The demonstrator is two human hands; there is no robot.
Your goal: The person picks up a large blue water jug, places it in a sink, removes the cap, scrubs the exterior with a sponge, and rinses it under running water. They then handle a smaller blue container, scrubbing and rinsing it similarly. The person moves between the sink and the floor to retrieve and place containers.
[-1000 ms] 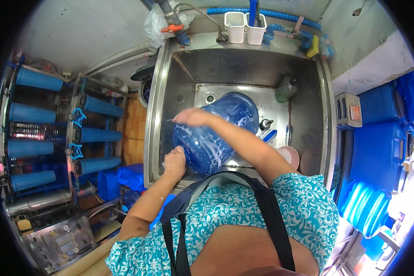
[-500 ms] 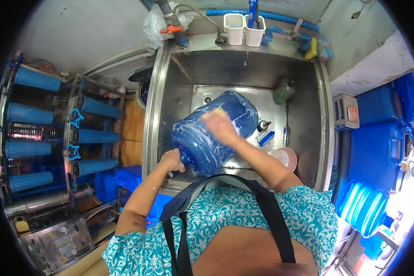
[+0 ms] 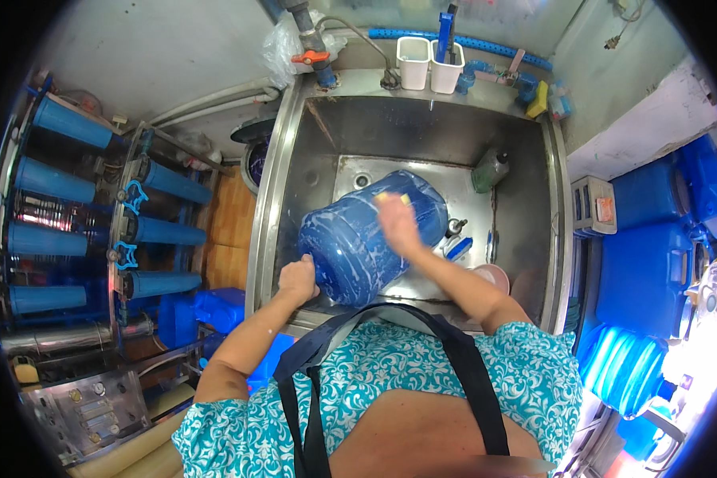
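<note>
Gripping-wise: left hand (image 3: 298, 280) is clamped on the lower rim of the big blue water jug (image 3: 366, 239), steadying it on its side in the steel sink (image 3: 295, 159). Right hand (image 3: 397, 223) presses a yellow sponge (image 3: 392, 198) flat on the jug's upper side, fingers closed over it. Compared with a second ago that hand has slid from the jug's left flank over toward its far end, so the scrubbing looks to be working across the shell. Jug seems empty, can't really tell. Behind the sink, two white cups (image 3: 430, 64) hold a blue brush; a green bottle (image 3: 490, 169) stands in the right corner.
</note>
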